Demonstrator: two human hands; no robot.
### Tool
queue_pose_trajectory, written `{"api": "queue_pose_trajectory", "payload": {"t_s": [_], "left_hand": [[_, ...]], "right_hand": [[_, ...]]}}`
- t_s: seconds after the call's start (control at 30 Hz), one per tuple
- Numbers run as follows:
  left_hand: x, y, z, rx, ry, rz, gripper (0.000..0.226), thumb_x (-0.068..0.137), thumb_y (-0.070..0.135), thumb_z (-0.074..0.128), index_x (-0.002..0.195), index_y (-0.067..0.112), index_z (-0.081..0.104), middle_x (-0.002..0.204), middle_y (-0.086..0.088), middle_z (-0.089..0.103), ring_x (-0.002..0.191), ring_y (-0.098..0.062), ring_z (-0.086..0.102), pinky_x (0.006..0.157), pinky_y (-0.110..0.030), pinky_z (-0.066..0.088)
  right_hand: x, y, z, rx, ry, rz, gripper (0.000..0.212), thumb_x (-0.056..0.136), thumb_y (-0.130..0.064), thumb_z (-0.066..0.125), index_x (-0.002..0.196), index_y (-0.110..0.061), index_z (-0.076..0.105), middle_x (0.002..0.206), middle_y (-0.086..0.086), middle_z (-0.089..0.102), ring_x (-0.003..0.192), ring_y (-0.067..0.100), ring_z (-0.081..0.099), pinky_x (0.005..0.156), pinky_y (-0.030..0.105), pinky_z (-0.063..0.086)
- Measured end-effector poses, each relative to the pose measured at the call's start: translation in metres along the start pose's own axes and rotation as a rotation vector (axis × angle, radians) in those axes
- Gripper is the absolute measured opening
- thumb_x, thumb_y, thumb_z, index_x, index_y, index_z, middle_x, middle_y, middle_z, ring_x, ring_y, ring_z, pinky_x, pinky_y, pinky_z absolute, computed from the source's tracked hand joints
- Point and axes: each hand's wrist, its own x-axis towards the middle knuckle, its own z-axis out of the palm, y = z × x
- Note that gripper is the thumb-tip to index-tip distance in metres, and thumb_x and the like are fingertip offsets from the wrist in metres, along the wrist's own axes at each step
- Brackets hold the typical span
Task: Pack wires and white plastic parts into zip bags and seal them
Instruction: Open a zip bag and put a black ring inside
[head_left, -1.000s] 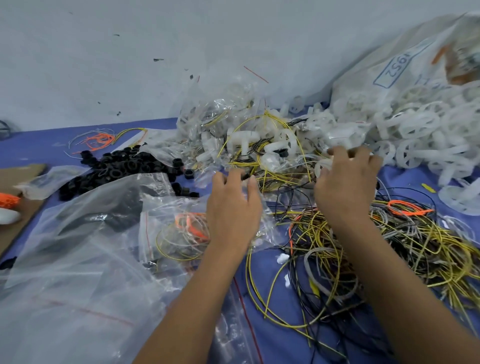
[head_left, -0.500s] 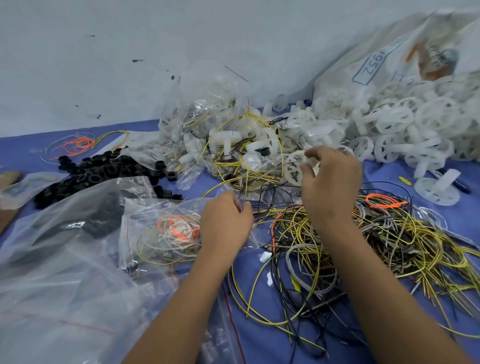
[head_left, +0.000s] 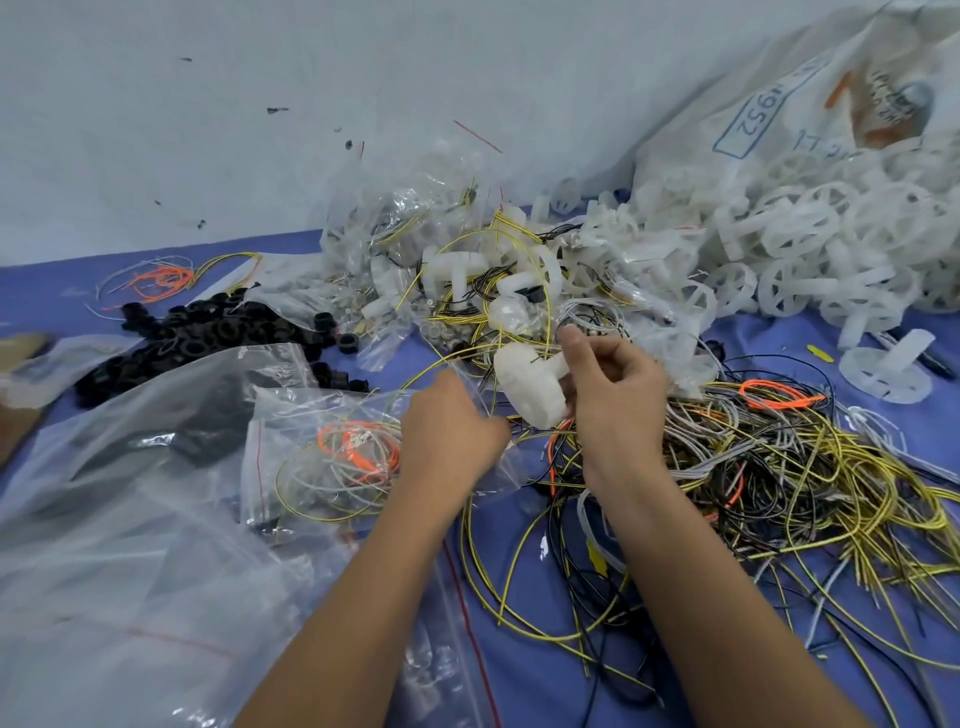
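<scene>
Right hand (head_left: 615, 387) grips a white plastic part (head_left: 530, 387), left hand (head_left: 449, 431) pinches a zip bag (head_left: 332, 457); sack (head_left: 810, 98) reads "1952".

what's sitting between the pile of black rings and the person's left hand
In the head view, a clear zip bag holding coiled orange, white and yellow wires lies between the black rings and the left hand, whose fingers grip the bag's edge.

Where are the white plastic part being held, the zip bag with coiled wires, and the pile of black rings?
white plastic wheel part (head_left: 530, 387): head view, on its round face.
clear zip bag of coiled wires (head_left: 332, 457): head view, on its middle.
pile of black plastic rings (head_left: 208, 338): head view, on its centre.
</scene>
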Motion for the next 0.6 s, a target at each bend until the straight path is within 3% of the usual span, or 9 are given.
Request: {"api": "queue_pose_trajectory", "payload": {"t_s": [0.13, 0.27, 0.37, 0.43, 0.6], "left_hand": [[0.003, -0.003, -0.003, -0.055, 0.018, 0.003, 0.030, 0.078, 0.024, 0.076, 0.090, 0.014, 0.050, 0.077, 0.003, 0.052, 0.065, -0.009, 0.047, 0.050, -0.025, 0.028], [0.008, -0.007, -0.011, -0.435, -0.064, -0.155, 0.015, 0.082, 0.012, 0.073, 0.087, 0.010, 0.058, 0.062, -0.006, 0.067, 0.050, -0.022, 0.066, 0.046, -0.030, 0.050], [0.013, -0.010, -0.021, -0.625, -0.057, -0.206, 0.003, 0.083, 0.003, 0.065, 0.086, 0.004, 0.064, 0.054, -0.003, 0.062, 0.039, -0.014, 0.059, 0.042, -0.023, 0.046], [0.014, -0.008, -0.026, -0.717, 0.003, -0.203, 0.008, 0.083, 0.001, 0.061, 0.078, 0.007, 0.061, 0.048, 0.002, 0.056, 0.035, -0.011, 0.051, 0.040, -0.021, 0.043], [0.010, -0.002, -0.030, -0.818, 0.149, -0.079, 0.010, 0.076, 0.009, 0.059, 0.069, 0.012, 0.054, 0.052, 0.002, 0.046, 0.042, -0.015, 0.038, 0.039, -0.023, 0.033]], "right_hand": [[-0.003, -0.001, 0.002, 0.393, -0.154, 0.210, 0.014, 0.096, -0.012, 0.067, 0.100, 0.001, 0.062, 0.069, 0.005, 0.068, 0.058, 0.012, 0.065, 0.056, 0.020, 0.055], [-0.002, 0.002, 0.001, 0.479, -0.239, 0.271, 0.004, 0.094, 0.003, 0.063, 0.092, 0.003, 0.067, 0.088, 0.012, 0.071, 0.086, 0.024, 0.075, 0.076, 0.021, 0.059], [-0.002, 0.007, 0.002, 0.418, -0.286, 0.285, 0.009, 0.095, 0.005, 0.061, 0.090, 0.003, 0.068, 0.090, 0.015, 0.072, 0.090, 0.027, 0.075, 0.080, 0.023, 0.059], [-0.004, 0.011, 0.003, 0.353, -0.315, 0.288, 0.008, 0.096, 0.004, 0.061, 0.091, 0.004, 0.068, 0.089, 0.015, 0.075, 0.088, 0.027, 0.075, 0.079, 0.025, 0.060], [-0.006, 0.014, 0.001, -0.008, -0.340, 0.136, 0.010, 0.095, 0.000, 0.065, 0.089, 0.002, 0.072, 0.076, 0.014, 0.074, 0.065, 0.020, 0.071, 0.064, 0.023, 0.058]]}}
